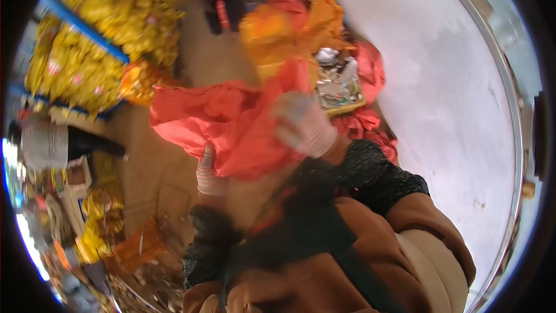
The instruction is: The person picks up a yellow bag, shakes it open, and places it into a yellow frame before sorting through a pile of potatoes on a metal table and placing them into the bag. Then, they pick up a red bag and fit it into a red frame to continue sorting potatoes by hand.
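The left hand (209, 171), in a pale ribbed covering, grasps the near edge of a coral-red cloth sack (226, 119), its thumb upright against the cloth and its other fingers mostly hidden. The right hand (304, 124), covered in the same pale material, is at the sack's right part, its fingers bent but blurred; whether they grip the cloth I cannot tell.

The sack lies in front of the person's body, to the left of a yellow-rimmed tray (347, 107) of mixed scraps. Its long axis runs roughly sideways: one end points left, away from the tray, and a blurred peak rises on the side nearer it. The cloth looks thin, limp and matte, creased into soft folds with an uneven, crumpled edge.

Left of and beyond the tray slump smooth orange bags (266, 29); just right of it bulges a rounded red bag (370, 72), and below it lies bunched red fabric (365, 124). Farther right of the tray spreads a smooth whitish tabletop (452, 110) with a curved metal rim. Well left of the tray are a heap of shiny, wrinkled yellow bags (87, 61), crossed by a straight blue bar (84, 26), and a person in a striped top (45, 145).
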Tool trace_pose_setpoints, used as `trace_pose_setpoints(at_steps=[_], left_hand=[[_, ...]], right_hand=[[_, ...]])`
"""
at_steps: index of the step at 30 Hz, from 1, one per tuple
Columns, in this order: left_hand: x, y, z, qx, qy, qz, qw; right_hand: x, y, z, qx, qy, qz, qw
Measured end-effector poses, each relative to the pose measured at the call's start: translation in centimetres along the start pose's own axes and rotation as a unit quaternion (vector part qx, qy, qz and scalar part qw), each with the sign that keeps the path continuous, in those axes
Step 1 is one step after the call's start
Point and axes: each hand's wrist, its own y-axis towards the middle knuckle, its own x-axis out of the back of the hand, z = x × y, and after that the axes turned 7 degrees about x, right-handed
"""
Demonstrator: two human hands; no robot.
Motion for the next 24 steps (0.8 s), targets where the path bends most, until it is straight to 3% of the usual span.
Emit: trace_pose_setpoints(at_steps=[1, 2, 3, 4, 6, 9, 10, 13, 17, 18, 21, 22, 23, 24], left_hand=[[1.2, -1.7, -1.5, -0.023, -0.001, -0.006, 1.000], [2.2, -3.2, -2.6, -0.047, -0.003, -0.011, 0.999], [2.8, -4.7, -3.4, -0.069, -0.005, -0.017, 0.997], [2.7, -6.5, -4.2, -0.073, -0.017, -0.027, 0.997], [4.6, -8.5, -4.6, -0.116, -0.070, -0.035, 0.990], [7.8, -10.7, -4.6, -0.170, -0.117, -0.111, 0.972], [10.0, -11.4, -4.4, -0.172, -0.142, -0.153, 0.963], [19.1, -13.0, -3.2, -0.166, -0.213, -0.238, 0.933], [18.5, -14.7, -1.7, -0.201, -0.226, -0.276, 0.913], [18.1, -14.8, -1.5, -0.200, -0.226, -0.263, 0.917], [18.1, -14.8, -0.5, -0.234, -0.259, -0.289, 0.892], [19.5, -15.1, 0.3, -0.239, -0.298, -0.282, 0.880], [21.1, -15.4, 1.2, -0.244, -0.337, -0.270, 0.868], [21.9, -16.0, 2.0, -0.285, -0.326, -0.323, 0.841]], right_hand=[[-0.3, 0.2, -0.3, -0.081, -0.026, -0.039, 0.996], [-1.9, 0.0, -0.6, -0.262, 0.123, -0.102, 0.952], [-4.4, -0.9, -1.6, -0.373, 0.273, -0.107, 0.881], [-6.8, -1.7, -2.7, -0.483, 0.390, -0.137, 0.771], [-11.3, -2.4, -5.5, -0.562, 0.605, -0.097, 0.556], [-11.9, 4.3, -0.7, -0.488, 0.736, -0.025, 0.469], [-13.1, 5.4, -1.0, -0.448, 0.746, 0.050, 0.490], [-16.4, 8.8, 0.3, -0.453, 0.720, 0.145, 0.505], [-16.9, 14.0, 5.4, -0.407, 0.729, 0.247, 0.492], [-17.7, 14.4, 6.3, -0.353, 0.719, 0.289, 0.524], [-22.5, 13.7, 8.4, -0.302, 0.753, 0.336, 0.479], [-21.9, 14.0, 9.7, -0.422, 0.761, 0.328, 0.368], [-22.0, 14.1, 10.5, -0.424, 0.780, 0.313, 0.337], [-22.2, 14.3, 11.2, -0.428, 0.797, 0.295, 0.308]])
